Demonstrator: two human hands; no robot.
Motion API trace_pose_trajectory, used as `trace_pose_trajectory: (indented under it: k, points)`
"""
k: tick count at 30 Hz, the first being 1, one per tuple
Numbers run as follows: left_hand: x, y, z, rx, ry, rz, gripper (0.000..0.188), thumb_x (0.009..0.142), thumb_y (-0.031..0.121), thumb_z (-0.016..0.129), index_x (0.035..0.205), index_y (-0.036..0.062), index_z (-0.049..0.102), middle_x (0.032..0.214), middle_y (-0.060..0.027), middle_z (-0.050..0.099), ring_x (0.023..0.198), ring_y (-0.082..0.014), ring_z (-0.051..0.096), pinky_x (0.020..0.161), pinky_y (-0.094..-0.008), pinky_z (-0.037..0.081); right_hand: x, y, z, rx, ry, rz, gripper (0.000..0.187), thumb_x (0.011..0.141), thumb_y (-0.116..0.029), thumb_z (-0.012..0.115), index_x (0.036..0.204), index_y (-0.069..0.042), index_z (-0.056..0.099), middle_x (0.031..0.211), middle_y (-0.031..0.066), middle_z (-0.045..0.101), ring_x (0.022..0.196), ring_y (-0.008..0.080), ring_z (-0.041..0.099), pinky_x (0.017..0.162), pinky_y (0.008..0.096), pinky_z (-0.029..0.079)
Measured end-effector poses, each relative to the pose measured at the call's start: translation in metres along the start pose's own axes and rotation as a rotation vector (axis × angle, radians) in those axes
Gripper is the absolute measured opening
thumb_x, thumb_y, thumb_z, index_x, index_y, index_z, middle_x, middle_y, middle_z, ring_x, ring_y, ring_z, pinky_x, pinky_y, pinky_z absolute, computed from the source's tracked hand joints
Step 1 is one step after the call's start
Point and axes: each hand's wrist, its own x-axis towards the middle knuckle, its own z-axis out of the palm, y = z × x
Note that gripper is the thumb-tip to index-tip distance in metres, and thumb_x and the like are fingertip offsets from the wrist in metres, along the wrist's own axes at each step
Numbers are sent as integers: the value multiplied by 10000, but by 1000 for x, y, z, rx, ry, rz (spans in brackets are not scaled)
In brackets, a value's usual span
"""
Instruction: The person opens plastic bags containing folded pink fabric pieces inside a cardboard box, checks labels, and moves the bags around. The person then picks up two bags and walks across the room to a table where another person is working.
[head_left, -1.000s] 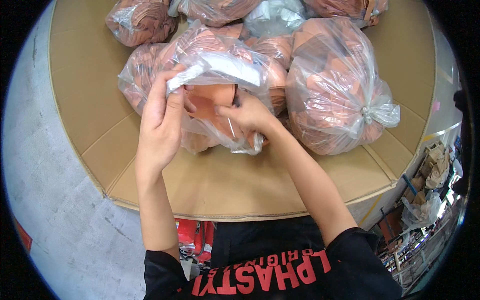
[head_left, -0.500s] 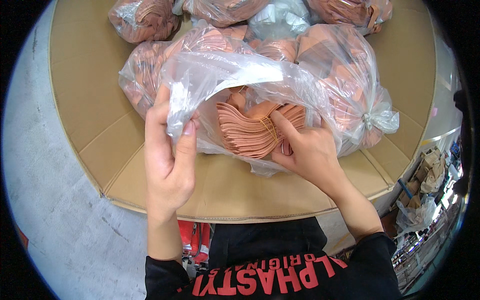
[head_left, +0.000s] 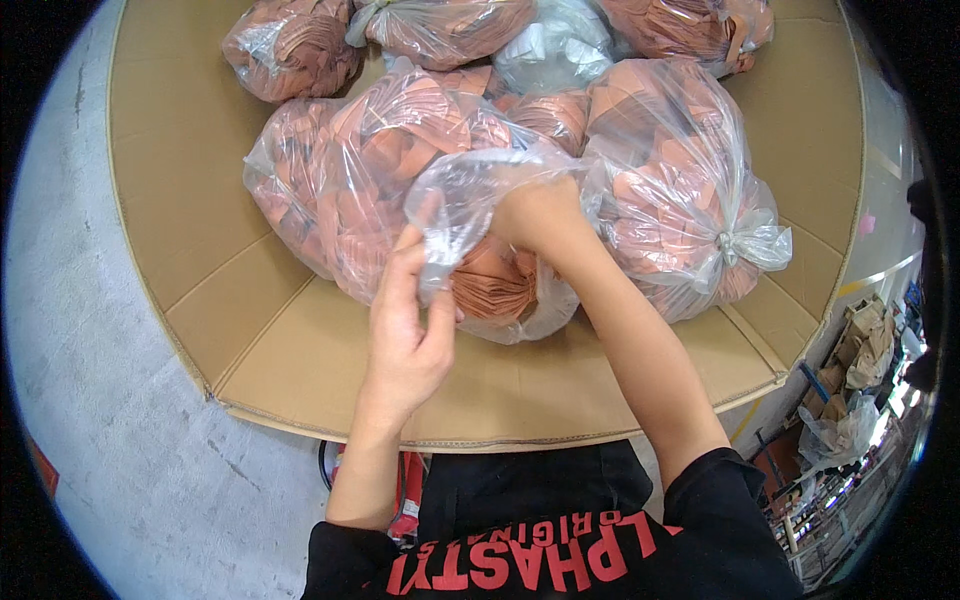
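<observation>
A clear plastic bag (head_left: 455, 205) of salmon-brown flat pieces lies open toward me. My left hand (head_left: 408, 325) pinches the left edge of its mouth between thumb and fingers. Through that mouth reaches my right hand (head_left: 540, 212), in past the wrist; its fingers are hidden by the film and the contents, so what they hold cannot be made out. Just below the right wrist, a bundle of stacked salmon-brown pieces (head_left: 495, 285) rests in the bag's mouth.
A knotted clear bag (head_left: 680, 190) of similar pieces sits close on the right. More filled bags (head_left: 295, 50) line the back, one with white items (head_left: 555, 50). All lie in a large cardboard box (head_left: 360, 385), whose near edge is before my body. Shelving clutter (head_left: 850, 400) stands right.
My right hand has gone from the banded bundle deeper into the bag. The left hand has shifted right with the bag's edge, and the opening has narrowed.
</observation>
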Motion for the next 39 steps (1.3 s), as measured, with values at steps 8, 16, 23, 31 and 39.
trace_pose_trajectory:
  k: [8,16,23,31,39]
  points:
    - [2,-12,8,226,-22,215,384,1060,-46,528,1434,36,501,1480,-80,523,1022,-107,591,737,-249,556,34,-56,23,-321,-377,-50,325,999,-330,641,1243,-199,811,1351,38,756,1240,246,711,947,461,553]
    - [-8,-9,-2,-205,120,-7,329,1094,14,530,1408,50,440,1203,-83,576,879,-115,592,722,-270,564,-48,-15,-29,129,-6,-282,458,846,-330,808,1294,-253,754,823,66,766,725,294,757,637,426,586]
    - [-3,-26,-21,-169,217,67,332,1100,7,508,1424,29,438,1287,-88,579,817,-104,594,662,-249,515,-173,38,-88,1149,418,-56,723,922,-392,823,1511,-73,551,975,43,762,893,148,751,750,339,606]
    - [2,-20,-17,-120,213,62,322,1098,1,488,1417,27,451,1253,-82,579,723,-90,558,646,-250,500,-208,152,-77,1330,884,753,535,1072,-479,632,1378,-40,621,1135,102,738,968,210,743,803,349,612]
    - [5,-11,-4,-134,194,17,326,1085,-18,487,1406,31,462,1319,-71,579,733,-87,559,656,-253,495,-205,161,-64,666,420,938,594,946,-495,750,1409,-129,682,812,143,777,749,293,766,771,426,579]
